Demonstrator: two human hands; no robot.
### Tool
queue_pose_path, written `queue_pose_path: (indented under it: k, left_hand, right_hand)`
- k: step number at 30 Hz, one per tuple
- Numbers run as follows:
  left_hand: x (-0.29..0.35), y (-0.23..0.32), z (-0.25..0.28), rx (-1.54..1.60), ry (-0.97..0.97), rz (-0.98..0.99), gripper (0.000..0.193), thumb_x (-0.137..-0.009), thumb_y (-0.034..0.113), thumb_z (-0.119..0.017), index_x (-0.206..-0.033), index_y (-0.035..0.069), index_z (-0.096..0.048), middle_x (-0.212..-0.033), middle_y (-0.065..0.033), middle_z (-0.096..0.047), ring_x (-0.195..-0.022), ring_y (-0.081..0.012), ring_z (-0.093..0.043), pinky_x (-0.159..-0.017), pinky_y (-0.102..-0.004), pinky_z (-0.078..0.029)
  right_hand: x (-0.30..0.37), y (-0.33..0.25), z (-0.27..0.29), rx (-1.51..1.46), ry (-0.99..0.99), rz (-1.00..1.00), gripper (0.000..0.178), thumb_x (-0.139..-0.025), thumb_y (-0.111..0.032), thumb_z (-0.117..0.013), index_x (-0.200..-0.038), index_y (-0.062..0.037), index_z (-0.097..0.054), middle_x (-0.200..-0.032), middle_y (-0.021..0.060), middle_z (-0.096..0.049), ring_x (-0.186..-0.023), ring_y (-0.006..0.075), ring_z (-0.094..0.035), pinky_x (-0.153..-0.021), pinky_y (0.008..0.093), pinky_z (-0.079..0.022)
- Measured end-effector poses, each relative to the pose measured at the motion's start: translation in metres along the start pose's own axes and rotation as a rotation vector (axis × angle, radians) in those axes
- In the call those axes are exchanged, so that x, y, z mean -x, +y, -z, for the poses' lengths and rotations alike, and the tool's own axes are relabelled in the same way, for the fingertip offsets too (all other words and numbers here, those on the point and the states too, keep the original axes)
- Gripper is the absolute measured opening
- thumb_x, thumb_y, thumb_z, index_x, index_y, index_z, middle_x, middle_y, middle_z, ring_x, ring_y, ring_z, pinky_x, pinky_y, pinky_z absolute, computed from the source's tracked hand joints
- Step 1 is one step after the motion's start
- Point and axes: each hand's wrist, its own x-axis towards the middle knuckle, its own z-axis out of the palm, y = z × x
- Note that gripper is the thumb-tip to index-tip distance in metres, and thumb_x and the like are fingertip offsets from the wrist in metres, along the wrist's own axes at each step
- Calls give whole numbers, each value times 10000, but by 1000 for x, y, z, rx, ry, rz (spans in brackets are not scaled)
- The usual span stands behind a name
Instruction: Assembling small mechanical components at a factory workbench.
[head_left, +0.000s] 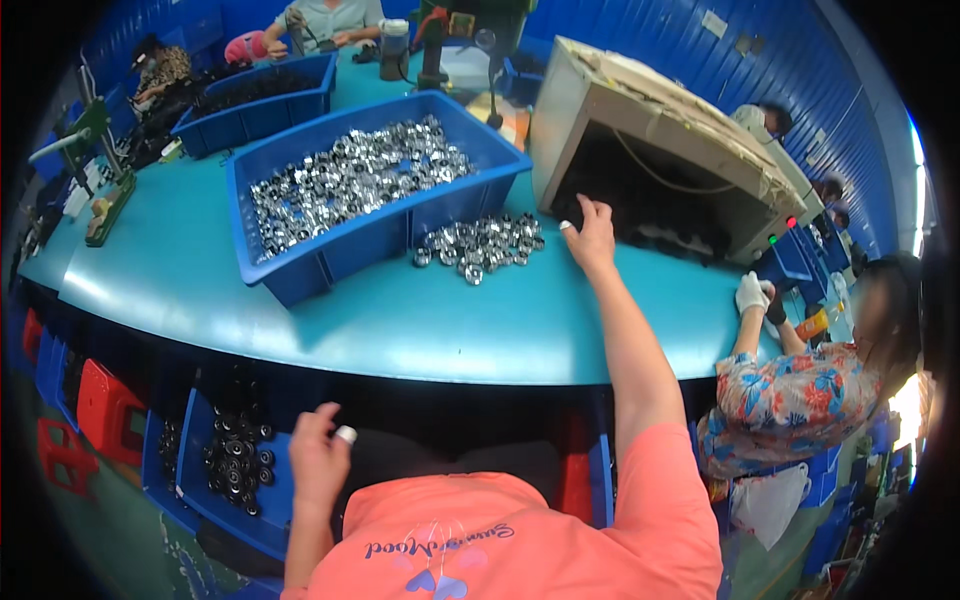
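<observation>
My right hand (pixel 592 236) reaches over the table at the front of a beige box-shaped housing (pixel 562 125). Its thumb and fingers are apart, and nothing shows between them. Dark parts (pixel 670 215), too dim to make out singly, lie inside the housing just beyond my fingertips. Left of that hand is a loose pile of shiny silver ring-shaped parts (pixel 480 245). Many more silver parts (pixel 360 170) fill a large blue bin (pixel 350 258). Below the table edge, my left hand (pixel 318 455) hangs with loosely bent fingers, thumb apart, holding nothing visible. White wrapping covers both thumb tips.
A blue crate (pixel 190 450) with black round parts (pixel 238 460) stands low by my left hand. Red stools (pixel 105 410) are farther left. A green hand press (pixel 108 205) sits on the table (pixel 400 345). At right, a gloved co-worker (pixel 800 400) sits close; others work across the table.
</observation>
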Motion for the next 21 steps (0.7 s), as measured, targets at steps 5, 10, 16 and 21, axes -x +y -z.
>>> queue_pose_path:
  k: [5,10,16,21]
  left_hand:
    - [6,62,-26,165,-316,-137,367,-843,87,-777,-1206,97,-719,-911,-105,-639,-797,-295,-665,-714,-417,-546]
    - [-3,83,-35,228,-458,-281,352,-891,84,-762,-1241,89,-726,-924,-91,-666,-735,-224,-673,-692,-349,-559]
    - [-26,99,-66,1221,-733,282,484,-1035,151,-628,-1497,46,-526,-1102,-116,-671,-928,-200,-674,-810,-358,-586]
    - [-28,105,-82,1641,-801,410,538,-1074,262,-601,-1539,29,-466,-1246,-164,-633,-1104,-254,-661,-914,-408,-586]
  right_hand:
    - [-17,-2,-9,180,-63,17,618,-817,-256,-844,-1384,-136,-629,-1405,113,-536,-1255,363,-557,-1026,465,-544]
    - [6,-5,11,60,94,248,531,-789,-217,-843,-1269,-82,-661,-1212,102,-628,-1084,326,-607,-901,445,-553]
    - [154,-116,112,-623,-372,485,484,-796,-170,-808,-1248,-61,-670,-1087,131,-683,-945,336,-639,-842,414,-538]
    - [223,-147,133,-673,-629,538,505,-799,-188,-820,-1270,-76,-677,-1050,103,-695,-941,299,-656,-825,408,-556]
